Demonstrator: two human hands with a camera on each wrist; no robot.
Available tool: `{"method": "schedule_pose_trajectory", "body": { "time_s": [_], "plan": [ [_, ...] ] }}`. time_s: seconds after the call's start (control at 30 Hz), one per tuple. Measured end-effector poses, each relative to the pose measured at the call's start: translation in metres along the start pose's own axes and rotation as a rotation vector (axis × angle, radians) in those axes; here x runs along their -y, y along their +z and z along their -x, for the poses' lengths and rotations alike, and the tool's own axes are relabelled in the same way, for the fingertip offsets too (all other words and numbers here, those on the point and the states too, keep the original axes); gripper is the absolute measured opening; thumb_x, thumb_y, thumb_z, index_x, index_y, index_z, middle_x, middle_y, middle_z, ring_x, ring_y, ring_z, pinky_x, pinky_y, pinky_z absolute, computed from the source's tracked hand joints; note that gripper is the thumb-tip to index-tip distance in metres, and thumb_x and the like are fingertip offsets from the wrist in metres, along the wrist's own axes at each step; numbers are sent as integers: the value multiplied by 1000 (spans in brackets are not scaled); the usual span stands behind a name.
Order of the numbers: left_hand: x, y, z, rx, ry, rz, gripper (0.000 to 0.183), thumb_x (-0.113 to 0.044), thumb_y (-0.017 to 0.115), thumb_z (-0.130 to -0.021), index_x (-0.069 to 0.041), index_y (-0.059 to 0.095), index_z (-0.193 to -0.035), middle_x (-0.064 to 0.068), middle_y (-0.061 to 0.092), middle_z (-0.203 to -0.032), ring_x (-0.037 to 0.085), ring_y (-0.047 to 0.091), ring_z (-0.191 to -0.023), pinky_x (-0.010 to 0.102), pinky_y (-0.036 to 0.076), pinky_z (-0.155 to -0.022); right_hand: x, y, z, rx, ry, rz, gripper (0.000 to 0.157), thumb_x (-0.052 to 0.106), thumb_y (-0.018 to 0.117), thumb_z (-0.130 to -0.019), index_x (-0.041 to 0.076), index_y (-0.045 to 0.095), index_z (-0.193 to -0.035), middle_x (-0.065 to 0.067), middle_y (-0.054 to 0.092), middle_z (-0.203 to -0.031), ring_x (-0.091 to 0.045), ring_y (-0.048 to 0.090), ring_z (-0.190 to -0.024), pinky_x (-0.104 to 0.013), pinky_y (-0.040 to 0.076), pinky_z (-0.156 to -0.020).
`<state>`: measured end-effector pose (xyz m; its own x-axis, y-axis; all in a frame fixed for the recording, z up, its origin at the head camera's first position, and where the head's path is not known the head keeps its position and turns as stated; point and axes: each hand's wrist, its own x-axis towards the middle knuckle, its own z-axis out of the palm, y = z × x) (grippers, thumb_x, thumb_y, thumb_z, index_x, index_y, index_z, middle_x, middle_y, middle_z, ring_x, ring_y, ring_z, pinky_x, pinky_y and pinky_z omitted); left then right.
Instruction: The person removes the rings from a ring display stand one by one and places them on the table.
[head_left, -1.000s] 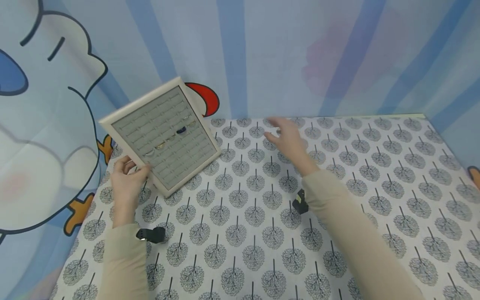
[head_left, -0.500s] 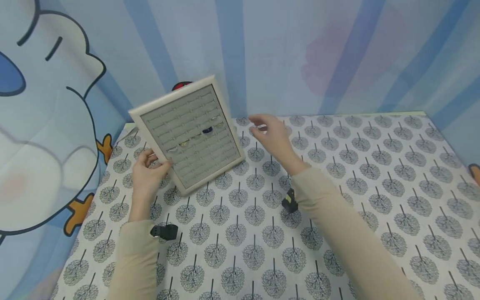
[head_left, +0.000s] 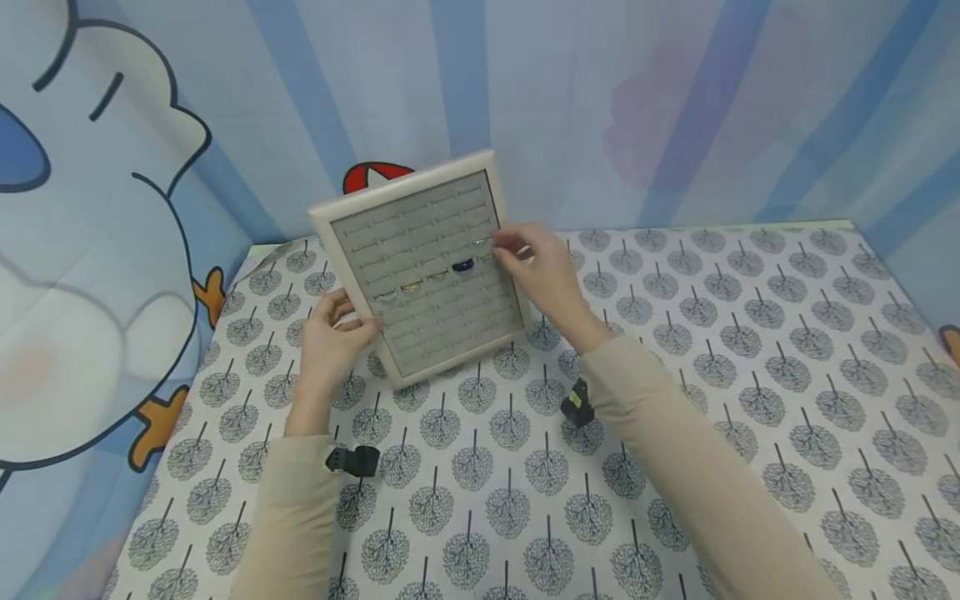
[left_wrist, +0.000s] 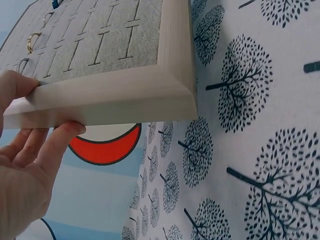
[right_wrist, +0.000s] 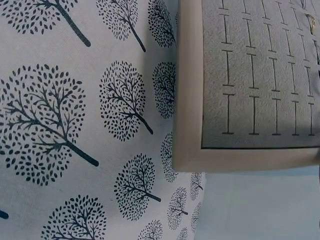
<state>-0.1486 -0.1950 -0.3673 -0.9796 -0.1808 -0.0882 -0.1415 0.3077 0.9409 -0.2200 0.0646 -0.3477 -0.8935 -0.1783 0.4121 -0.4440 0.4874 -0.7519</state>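
Observation:
A ring display tray (head_left: 422, 310) with a pale frame and grey slotted padding is held tilted up. Along its left edge my left hand (head_left: 336, 337) grips the frame, thumb on the front and fingers behind, as the left wrist view also shows. Several rings sit in the slots, among them a dark blue ring (head_left: 462, 265), a gold ring (head_left: 411, 287) and a silver ring (head_left: 386, 296). At the right edge, the fingertips of my right hand (head_left: 542, 271) are beside a small silver ring (head_left: 481, 242), thumb and forefinger slightly apart. Contact with that ring is unclear.
A white cloth (head_left: 645, 467) printed with dark trees covers the table. Behind it hangs a blue striped backdrop (head_left: 555, 108) with a large cartoon figure at the left. Black camera straps (head_left: 352, 461) are on both wrists.
My left hand has carried the tray to the right, turning it more upright. My right hand has moved left, and its fingertips now meet the tray's right side.

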Motion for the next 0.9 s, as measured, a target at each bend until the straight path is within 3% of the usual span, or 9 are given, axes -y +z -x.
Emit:
{"method": "schedule_pose_trajectory", "body": {
  "time_s": [0.3,0.63,0.9],
  "plan": [
    [-1,14,-2,66,-1,-29,61,-11,64,-86,-12,38,-141,11,52,-132,27,59,-117,36,52,-99,-2,-3,3,-32,5,97,22,10,65,-87,2,65,-108,-12,65,-105,-22,64,-90,-29,56,-82],
    [0,25,-7,111,-5,15,61,-8,65,-85,-13,41,-140,12,55,-131,28,59,-118,39,50,-101,-9,-11,9,-62,-28,229,16,15,66,-86,2,68,-95,-12,66,-101,-26,60,-96,-37,52,-90],
    [2,30,-9,128,13,18,60,-8,65,-85,-13,41,-140,13,55,-131,29,58,-119,41,50,-101,-16,-18,14,-52,-42,187,15,14,64,-87,1,66,-95,-14,64,-103,-28,59,-98,-39,51,-91]
  ]
}}
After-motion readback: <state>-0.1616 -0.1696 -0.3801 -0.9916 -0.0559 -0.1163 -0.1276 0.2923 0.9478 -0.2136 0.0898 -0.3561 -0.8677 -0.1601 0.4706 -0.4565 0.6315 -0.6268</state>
